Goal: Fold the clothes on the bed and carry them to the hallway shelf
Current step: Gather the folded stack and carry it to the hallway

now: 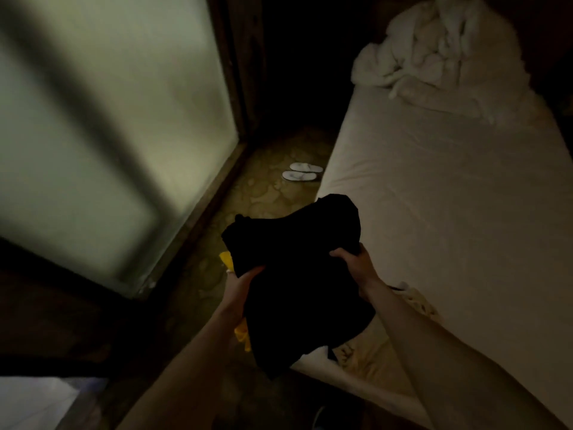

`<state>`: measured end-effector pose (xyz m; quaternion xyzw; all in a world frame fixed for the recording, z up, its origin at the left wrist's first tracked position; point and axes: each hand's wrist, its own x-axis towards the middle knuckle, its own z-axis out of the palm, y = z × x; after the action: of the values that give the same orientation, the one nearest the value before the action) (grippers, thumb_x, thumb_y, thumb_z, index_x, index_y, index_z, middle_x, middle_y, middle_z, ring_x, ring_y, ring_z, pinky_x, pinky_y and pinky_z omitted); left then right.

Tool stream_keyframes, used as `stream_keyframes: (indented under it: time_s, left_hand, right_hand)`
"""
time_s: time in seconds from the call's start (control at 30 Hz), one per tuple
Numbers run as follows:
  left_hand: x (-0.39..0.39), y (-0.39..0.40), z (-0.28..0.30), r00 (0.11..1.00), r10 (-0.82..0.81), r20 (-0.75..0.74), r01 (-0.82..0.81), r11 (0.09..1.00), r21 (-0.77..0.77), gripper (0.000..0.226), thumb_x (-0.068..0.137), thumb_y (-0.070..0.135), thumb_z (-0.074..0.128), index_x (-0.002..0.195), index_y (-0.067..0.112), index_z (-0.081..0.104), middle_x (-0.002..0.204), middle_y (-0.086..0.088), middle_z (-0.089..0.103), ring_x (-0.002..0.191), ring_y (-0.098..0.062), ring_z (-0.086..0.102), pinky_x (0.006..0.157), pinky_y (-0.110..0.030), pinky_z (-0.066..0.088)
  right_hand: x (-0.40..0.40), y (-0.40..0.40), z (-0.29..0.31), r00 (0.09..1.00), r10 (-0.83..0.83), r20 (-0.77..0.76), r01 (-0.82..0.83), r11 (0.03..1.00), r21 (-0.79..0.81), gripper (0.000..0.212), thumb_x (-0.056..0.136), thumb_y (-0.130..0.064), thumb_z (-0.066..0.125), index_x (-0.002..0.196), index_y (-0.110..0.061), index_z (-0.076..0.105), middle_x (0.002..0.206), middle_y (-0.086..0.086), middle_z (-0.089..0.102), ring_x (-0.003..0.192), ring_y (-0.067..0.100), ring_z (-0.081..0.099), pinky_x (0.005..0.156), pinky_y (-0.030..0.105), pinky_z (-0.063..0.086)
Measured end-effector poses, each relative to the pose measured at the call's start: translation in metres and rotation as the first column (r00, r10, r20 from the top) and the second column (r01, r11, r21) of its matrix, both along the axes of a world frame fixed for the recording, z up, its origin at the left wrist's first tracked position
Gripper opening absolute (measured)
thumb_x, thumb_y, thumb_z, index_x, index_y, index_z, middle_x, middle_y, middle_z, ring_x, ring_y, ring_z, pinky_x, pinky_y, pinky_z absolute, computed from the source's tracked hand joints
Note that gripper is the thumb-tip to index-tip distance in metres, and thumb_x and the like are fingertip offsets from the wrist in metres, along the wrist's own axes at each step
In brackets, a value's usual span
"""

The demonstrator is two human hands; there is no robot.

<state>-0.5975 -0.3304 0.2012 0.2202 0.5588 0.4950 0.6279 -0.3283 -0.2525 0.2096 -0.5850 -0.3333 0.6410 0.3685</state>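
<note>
A black garment (297,274) hangs bunched in front of me, above the floor beside the bed (449,197). My left hand (240,285) grips its left side from below, thumb on top. My right hand (353,263) grips its right edge, fingers curled over the cloth. A yellow piece of cloth (242,335) shows under the black garment by my left wrist; how it is held is hidden. The room is dim.
The bed's white sheet runs along the right, with a crumpled white duvet (440,48) at its far end. A pair of white slippers (302,171) lies on the patterned floor by the bed. A frosted glass panel (108,119) in a dark frame stands at left.
</note>
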Motion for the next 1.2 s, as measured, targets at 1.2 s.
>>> stream_keyframes:
  time_s: [1.2]
  left_hand:
    - [-0.469, -0.446, 0.11, 0.555, 0.832, -0.02, -0.826, 0.554, 0.101, 0.111, 0.03, 0.043, 0.096, 0.127, 0.013, 0.052, 0.115, -0.012, 0.067, 0.103, -0.031, 0.066, 0.09, -0.045, 0.052]
  right_hand:
    - [-0.663, -0.25, 0.093, 0.513, 0.857, -0.046, -0.856, 0.515, 0.044, 0.029, 0.084, -0.016, 0.069, 0.11, -0.011, 0.058, 0.096, 0.01, 0.066, 0.08, 0.025, 0.065, 0.067, 0.032, 0.052]
